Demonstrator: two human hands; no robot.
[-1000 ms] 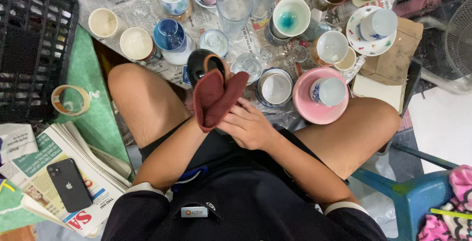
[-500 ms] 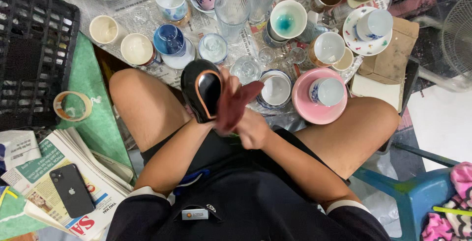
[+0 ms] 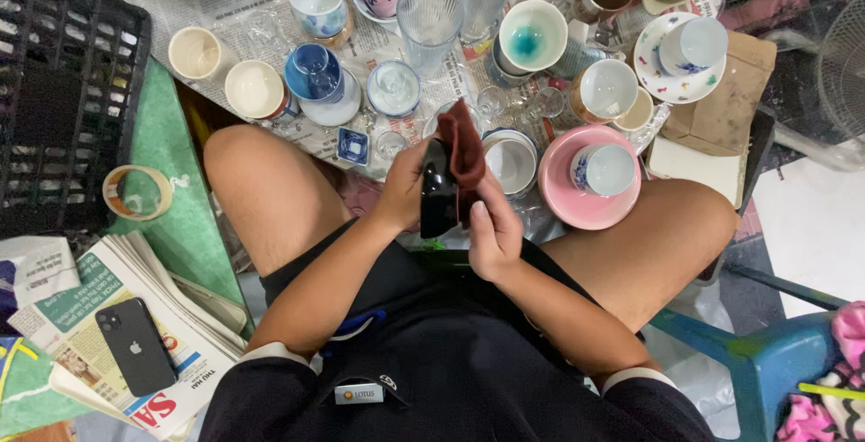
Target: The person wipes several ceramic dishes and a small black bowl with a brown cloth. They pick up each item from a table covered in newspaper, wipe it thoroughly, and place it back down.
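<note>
**Now wiping a black cup between our knees**

Right now we are holding a glossy black cup (image 3: 439, 191) in our left hand (image 3: 403, 191), fingers curled round its left side and closed on it. We are seeing it side-on, as a tall dark shape whose long axis is running up and down the picture; which end the mouth is facing we cannot tell. Our right hand (image 3: 491, 236) is closing on a dark red cloth (image 3: 465, 154), the fingers pressing the soft, matte fabric against the cup's right side while its loose end is sticking up above the rim. Cup and cloth are sitting above our lap, between our bare knees, just in front of the crowded floor.

Beyond our hands, crockery is standing on spread newspaper (image 3: 270, 5): a pink saucer (image 3: 563, 194) carrying a white cup with blue marks, a ribbed clear glass (image 3: 429, 18), a white bowl with a teal inside (image 3: 532, 35), a shiny blue cup (image 3: 314, 72) and two cream cups (image 3: 255, 89). To our left a black plastic crate (image 3: 63, 91) is resting beside a roll of tape (image 3: 137, 191) on a green mat, and a black phone (image 3: 137, 346) is lying flat on a folded stack of papers. A blue plastic stool (image 3: 766, 361) is showing at our right.
</note>
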